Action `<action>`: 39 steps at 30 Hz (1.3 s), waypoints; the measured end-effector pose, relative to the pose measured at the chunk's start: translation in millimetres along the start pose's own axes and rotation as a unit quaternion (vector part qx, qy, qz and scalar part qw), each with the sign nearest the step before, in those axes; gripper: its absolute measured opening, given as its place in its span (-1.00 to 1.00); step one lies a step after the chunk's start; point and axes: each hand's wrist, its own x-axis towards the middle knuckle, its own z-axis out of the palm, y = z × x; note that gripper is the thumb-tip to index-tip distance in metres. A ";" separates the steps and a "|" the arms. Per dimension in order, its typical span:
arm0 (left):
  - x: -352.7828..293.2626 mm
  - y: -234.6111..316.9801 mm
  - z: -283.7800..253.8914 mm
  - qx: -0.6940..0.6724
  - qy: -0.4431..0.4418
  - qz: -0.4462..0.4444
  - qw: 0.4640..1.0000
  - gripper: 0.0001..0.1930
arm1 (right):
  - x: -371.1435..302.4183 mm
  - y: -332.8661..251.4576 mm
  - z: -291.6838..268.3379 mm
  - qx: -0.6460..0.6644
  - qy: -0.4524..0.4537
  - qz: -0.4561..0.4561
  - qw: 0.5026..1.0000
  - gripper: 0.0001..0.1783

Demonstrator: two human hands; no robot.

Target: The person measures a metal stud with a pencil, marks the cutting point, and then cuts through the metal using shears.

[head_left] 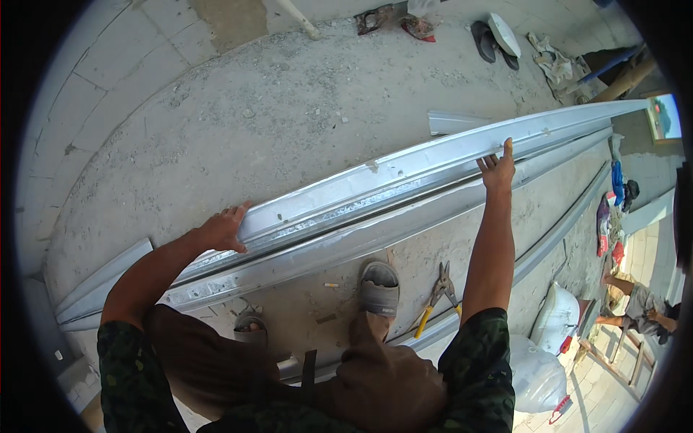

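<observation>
A long, shiny metal channel (375, 169) runs from the centre left up to the far right, its near part tilted on edge above other channels. At its left end, my left hand (227, 225) is closed around the end edge. Farther along to the right, my right hand (498, 169) grips its lower edge, one digit laid up over the face and the other fingers curled at the rim. Beneath it, more long grey metal channels (426, 213) lie on the floor in front of my sandalled feet. Yellow-handled tin snips (437, 297) rest on the floor between my right foot and right forearm.
A short channel piece (455, 123) lies beyond the long one. Another long profile (563, 224) runs along the right. Large clear plastic jugs (535, 375) stand at lower right, near a seated person (642, 307). Dark sandals (485, 42) lie by the far wall.
</observation>
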 end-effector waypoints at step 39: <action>-77.3 -15.8 12.8 -0.022 0.146 0.026 0.989 0.02 | -18.8 -13.0 14.9 0.017 -0.020 -0.009 1.000 -0.44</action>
